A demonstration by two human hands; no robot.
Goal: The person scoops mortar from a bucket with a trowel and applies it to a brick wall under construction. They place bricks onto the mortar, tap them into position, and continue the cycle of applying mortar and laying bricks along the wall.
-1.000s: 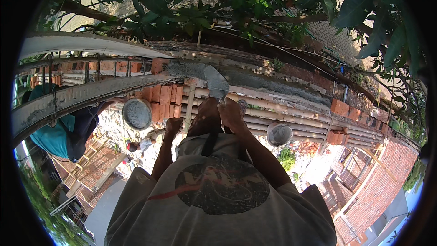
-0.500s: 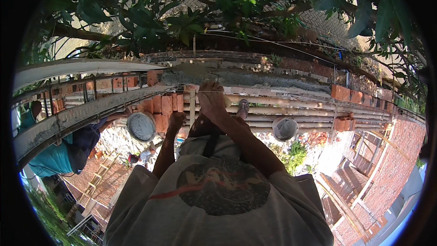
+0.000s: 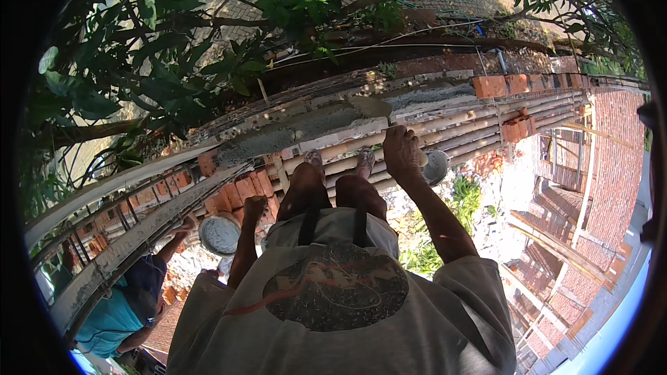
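Note:
My right hand (image 3: 404, 151) grips a trowel (image 3: 371, 106), its flat blade over the wet grey mortar (image 3: 292, 128) spread along the wall top. The fingers wrap round a handle that mostly hides in the fist. Beside a stack of orange bricks (image 3: 240, 191), my left hand (image 3: 256, 207) is closed in a fist; whatever it may hold is hidden. A mortar bucket (image 3: 219, 235) stands below and left of that hand. Another round bucket (image 3: 435, 167) sits just right of my right hand. Further right, a row of bricks (image 3: 524, 85) lies on the wall.
Bamboo poles (image 3: 458, 135) run along the wall under my feet. Long concrete-caked boards with steel bars (image 3: 139, 214) stretch away at left, where a co-worker in a teal shirt (image 3: 114, 316) stands lower down. Leafy branches (image 3: 167, 35) hang beyond the wall; a brick building (image 3: 615, 125) rises at right.
My right hand and the trowel have moved right along the mortar bed. The view has shifted and tilted, so both feet now show. My left fist stays near the brick stack.

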